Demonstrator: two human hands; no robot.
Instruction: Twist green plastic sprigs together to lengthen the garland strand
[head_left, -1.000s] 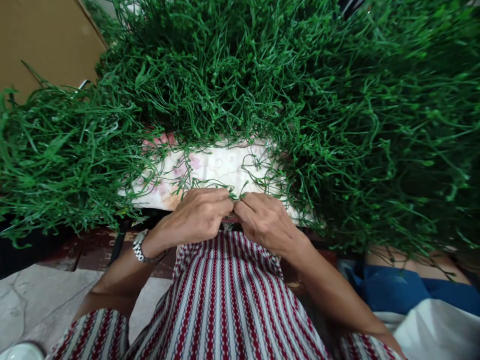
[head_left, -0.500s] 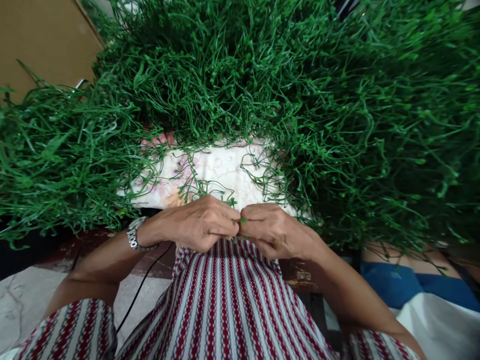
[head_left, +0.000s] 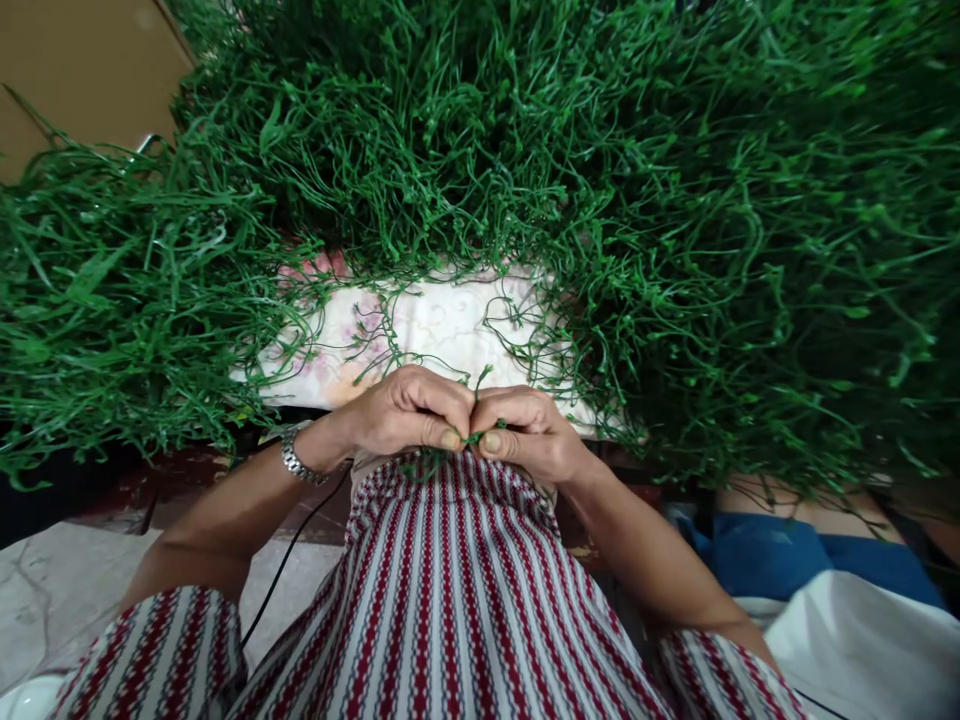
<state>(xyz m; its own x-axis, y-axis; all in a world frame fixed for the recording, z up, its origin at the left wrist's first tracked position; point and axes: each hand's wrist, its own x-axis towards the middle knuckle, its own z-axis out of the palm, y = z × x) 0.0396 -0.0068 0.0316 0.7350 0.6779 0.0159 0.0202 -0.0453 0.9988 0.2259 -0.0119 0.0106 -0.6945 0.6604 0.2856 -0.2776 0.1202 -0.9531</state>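
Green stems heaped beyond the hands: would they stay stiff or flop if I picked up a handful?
The green stems would probably flop, since many already curve and curl. Each is likely light, as it looks thin. A handful may drag neighbours along, because the stems in the heap cross and tangle.

Upper left: plain tan panel [head_left: 82,70] with a darker edge, can't tell if wall, door or cabinet, small shiny metal piece [head_left: 148,143] near its lower right. Lower left: pale grey floor [head_left: 75,580] with a few faint lines, round white object [head_left: 34,695] cut off at the corner, thin black cable [head_left: 289,570] hanging in front, and above that reddish-brown furniture [head_left: 187,490], scuffed, looks like wood, beside the near edge of a whitish floral cloth [head_left: 442,320] in pink, purple and orange; light soft and fairly dim, far right darker and blurry.
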